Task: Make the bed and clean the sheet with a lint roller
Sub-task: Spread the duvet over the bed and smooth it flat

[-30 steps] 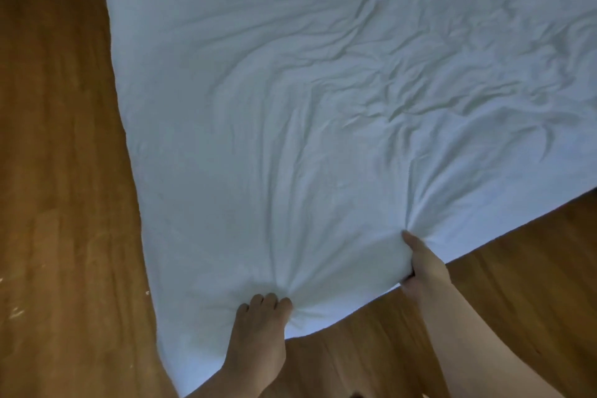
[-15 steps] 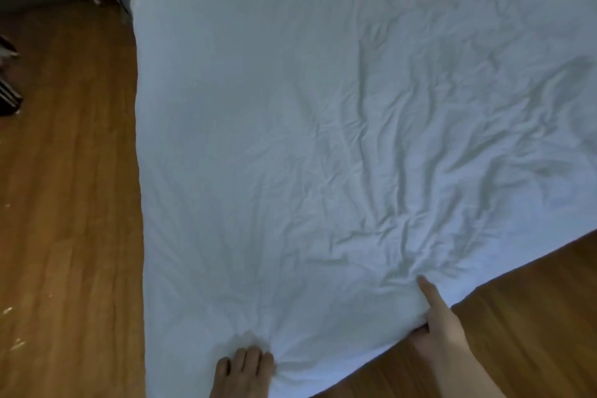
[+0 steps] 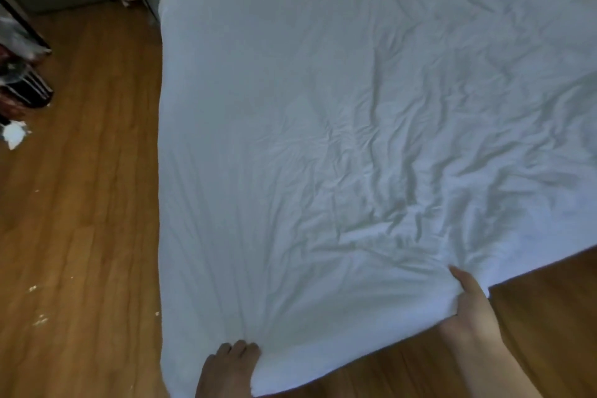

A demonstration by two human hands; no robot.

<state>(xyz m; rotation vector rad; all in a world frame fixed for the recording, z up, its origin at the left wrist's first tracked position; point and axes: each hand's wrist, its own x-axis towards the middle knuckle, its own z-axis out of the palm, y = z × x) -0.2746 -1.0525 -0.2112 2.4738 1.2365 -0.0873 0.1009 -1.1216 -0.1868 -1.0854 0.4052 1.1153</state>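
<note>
The white sheet (image 3: 323, 139) is spread over the bed, covering it from the far left corner to the near edge, with creases fanned out from two grip points on the near edge. The left hand (image 3: 231, 368) is curled over the sheet's hem near the near left corner, fingers bunched on the fabric. The right hand (image 3: 473, 307) pinches a fold of the sheet further right along the near edge, thumb on top and fingers beneath. The step in hand is judged to be pulling the sheet taut toward the near edge. For a good result, both grips should be drawn evenly and low, so that the creases in the right half are flattened rather than shifted; a one-sided pull would likely skew the hem against the left edge. No lint roller is seen in view, so the cleaning step is judged not yet begun. No open container is seen; a dark heap of items (image 3: 22, 81) and a white scrap (image 3: 14, 134) lie on the wooden floor (image 3: 80, 236) at far left, contents not identifiable.
</note>
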